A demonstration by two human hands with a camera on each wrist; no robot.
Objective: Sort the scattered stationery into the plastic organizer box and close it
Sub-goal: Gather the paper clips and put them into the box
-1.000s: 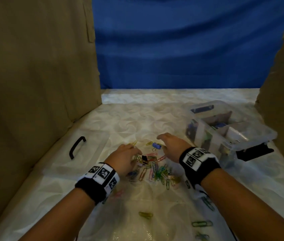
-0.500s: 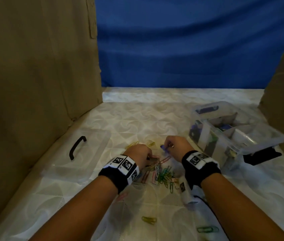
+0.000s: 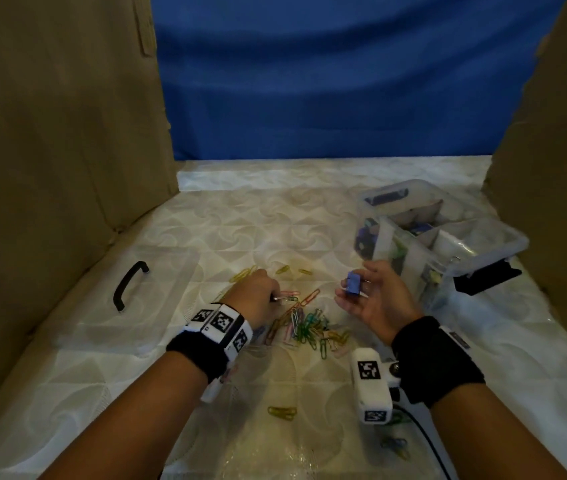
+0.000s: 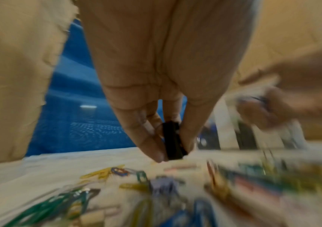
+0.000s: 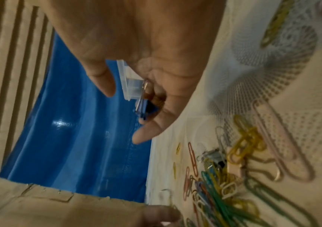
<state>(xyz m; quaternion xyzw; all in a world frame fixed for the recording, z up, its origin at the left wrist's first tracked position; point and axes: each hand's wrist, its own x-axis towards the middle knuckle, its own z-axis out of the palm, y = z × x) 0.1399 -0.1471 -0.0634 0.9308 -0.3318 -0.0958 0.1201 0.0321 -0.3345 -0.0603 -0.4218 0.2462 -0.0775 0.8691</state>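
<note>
A heap of coloured paper clips [image 3: 306, 327] lies on the patterned cloth between my hands. My left hand [image 3: 273, 297] hovers just above the heap's far left edge and pinches a small black binder clip [image 4: 172, 139] between thumb and fingers. My right hand [image 3: 356, 292] is raised and turned palm up, its thumb and fingers holding a blue binder clip [image 3: 353, 280] [image 5: 145, 107]. The clear plastic organizer box [image 3: 448, 244] stands open just right of that hand, with stationery in its compartments. The left wrist view is blurred.
The box's clear lid [image 3: 157, 306], with a black handle [image 3: 129, 285], lies flat at the left. Stray paper clips [image 3: 282, 412] lie nearer me. Cardboard walls [image 3: 50, 150] stand left and right, and a blue cloth [image 3: 327, 81] hangs behind.
My right hand has lifted off the cloth with the blue binder clip and turned palm up. My left hand has shifted forward and pinched the black clip.
</note>
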